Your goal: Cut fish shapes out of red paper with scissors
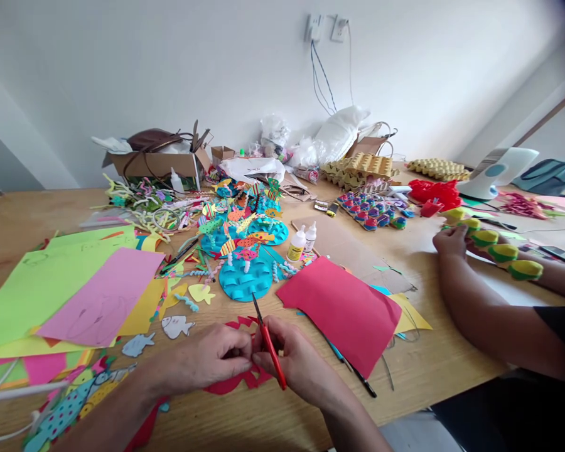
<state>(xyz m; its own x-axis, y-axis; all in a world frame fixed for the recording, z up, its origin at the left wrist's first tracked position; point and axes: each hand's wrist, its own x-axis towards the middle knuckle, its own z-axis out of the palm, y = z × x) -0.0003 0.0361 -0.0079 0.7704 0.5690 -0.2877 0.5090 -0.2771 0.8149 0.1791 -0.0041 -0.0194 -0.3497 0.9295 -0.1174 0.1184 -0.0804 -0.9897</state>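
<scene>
Near the table's front edge my left hand (221, 355) and my right hand (289, 358) meet, fingertips together. A pair of red-handled scissors (272, 355) lies across my right hand's fingers, its dark blades pointing away from me. My left hand is closed in a pinch; what it grips is too small to make out. Cut red paper (226, 384) lies under and around both hands. Beyond the scissors' tip stands a blue round piece with raised strips (245, 276). White and blue fish cutouts (175, 326) lie left of my hands.
A red sheet (341, 311) is at the right; green and pink sheets (101, 298) are at the left. Glue bottles (296, 245) stand mid-table, near colourful paper fish (249, 242). At the right another person's hands hold a painted egg-carton strip (501, 252).
</scene>
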